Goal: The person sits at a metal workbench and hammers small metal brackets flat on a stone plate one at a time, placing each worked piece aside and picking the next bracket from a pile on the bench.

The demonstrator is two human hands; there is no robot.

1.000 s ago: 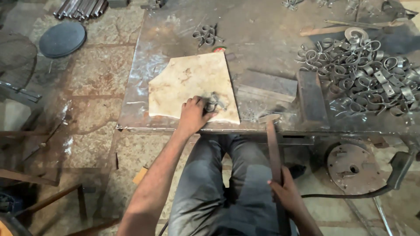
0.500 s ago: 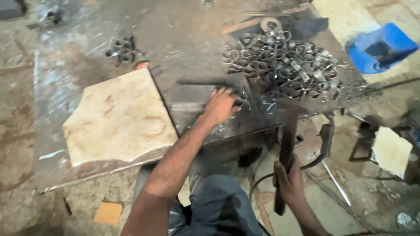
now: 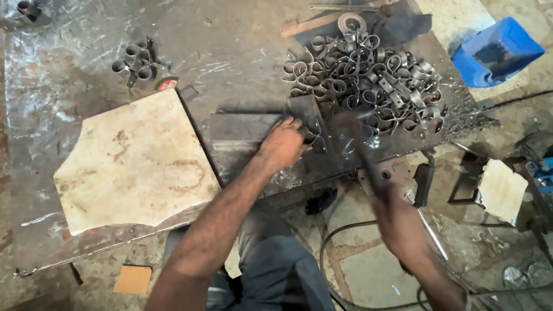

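The left hand point(image 3: 283, 143) presses a small bent metal piece point(image 3: 311, 138) against a flat steel block point(image 3: 245, 126), fingers curled over it. Just right of that grip, the blurred right hand point(image 3: 400, 222) is clenched on what looks like a hammer point(image 3: 360, 152). Beyond the piece lies a heap of clamps point(image 3: 368, 72).

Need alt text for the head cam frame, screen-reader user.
Seen from above, a seated person's left hand presses a small metal piece against a flat steel block on a scratched metal workbench, while the motion-blurred right hand swings a hammer. A heap of bent metal clamps lies behind the block, and a pale stone slab lies to the left.
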